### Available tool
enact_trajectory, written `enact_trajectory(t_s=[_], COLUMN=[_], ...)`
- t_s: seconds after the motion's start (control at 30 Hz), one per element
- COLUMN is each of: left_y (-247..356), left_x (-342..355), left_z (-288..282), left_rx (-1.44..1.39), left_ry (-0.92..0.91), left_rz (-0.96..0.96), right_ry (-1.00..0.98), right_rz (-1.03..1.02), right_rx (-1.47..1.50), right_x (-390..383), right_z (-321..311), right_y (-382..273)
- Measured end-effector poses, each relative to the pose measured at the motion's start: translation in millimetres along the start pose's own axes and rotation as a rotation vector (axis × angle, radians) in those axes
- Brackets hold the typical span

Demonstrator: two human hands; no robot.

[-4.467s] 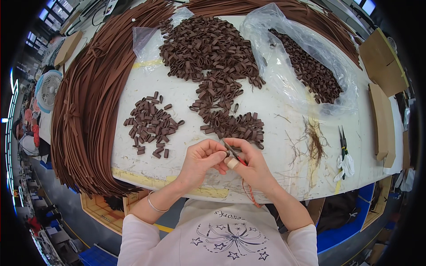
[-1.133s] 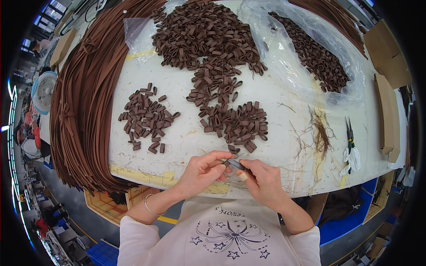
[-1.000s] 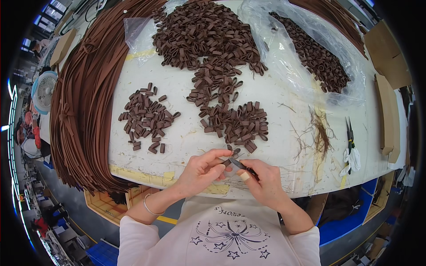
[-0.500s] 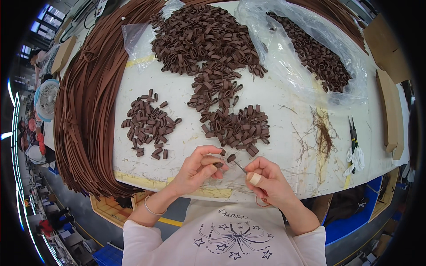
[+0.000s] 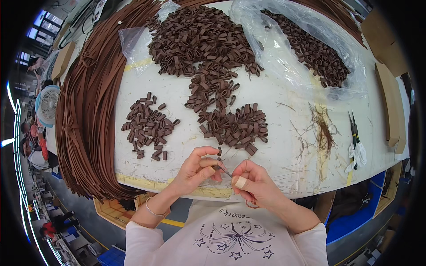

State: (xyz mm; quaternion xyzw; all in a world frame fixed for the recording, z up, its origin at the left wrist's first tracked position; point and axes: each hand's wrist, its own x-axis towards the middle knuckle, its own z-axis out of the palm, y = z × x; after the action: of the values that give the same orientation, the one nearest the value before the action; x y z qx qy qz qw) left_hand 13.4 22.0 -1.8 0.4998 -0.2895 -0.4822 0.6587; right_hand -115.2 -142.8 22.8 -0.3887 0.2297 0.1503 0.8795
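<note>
My left hand (image 5: 194, 174) pinches a small brown fabric loop (image 5: 216, 167) above the white table's (image 5: 288, 170) near edge, with more loops hanging by threads at its fingertips. My right hand (image 5: 252, 184), a tan wrap round its thumb, is closed on a slim metal snipping tool (image 5: 225, 171) whose tip points at that loop; an orange cord hangs below that hand. Just beyond them is a large heap of brown loops (image 5: 199, 40) stretching toward me, with a smaller scattered pile (image 5: 146, 124) to the left.
Long brown strips (image 5: 84, 111) cover the left side. A clear bag of loops (image 5: 317, 57) lies back right. Thread scraps (image 5: 324, 133), long pointed scissors (image 5: 353, 128) with white cloth, and cardboard (image 5: 388, 106) are at the right. People (image 5: 37, 155) and a fan (image 5: 46, 102) are far left.
My hands were close together; half a second ago the right pulled back with the tool, exposing it. Now the tool's tip is back near my left fingertips and the loop.
</note>
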Motion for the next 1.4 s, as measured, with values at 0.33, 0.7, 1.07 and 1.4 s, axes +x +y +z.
enact_trajectory(t_s=[0.33,0.7,1.07,1.4], left_y=[3.3,7.0,7.7,5.5], left_x=[2.2,5.8,2.3,-0.6], left_z=[2.0,4.3,29.0,31.1], left_rx=[-0.030,-0.954,-0.282,-0.084], left_ry=[-0.001,0.099,0.500,0.494], left_rz=[-0.070,-0.031,0.025,-0.005], right_ry=[-0.029,0.164,0.299,0.312], right_rz=[0.003,-0.516,-0.947,-0.943], right_rx=[-0.012,-0.601,-1.255,-1.321], right_x=[9.5,4.1,2.4,11.1], right_z=[0.7,3.2,3.8,5.6], right_y=[-7.0,-2.3,1.4,5.6])
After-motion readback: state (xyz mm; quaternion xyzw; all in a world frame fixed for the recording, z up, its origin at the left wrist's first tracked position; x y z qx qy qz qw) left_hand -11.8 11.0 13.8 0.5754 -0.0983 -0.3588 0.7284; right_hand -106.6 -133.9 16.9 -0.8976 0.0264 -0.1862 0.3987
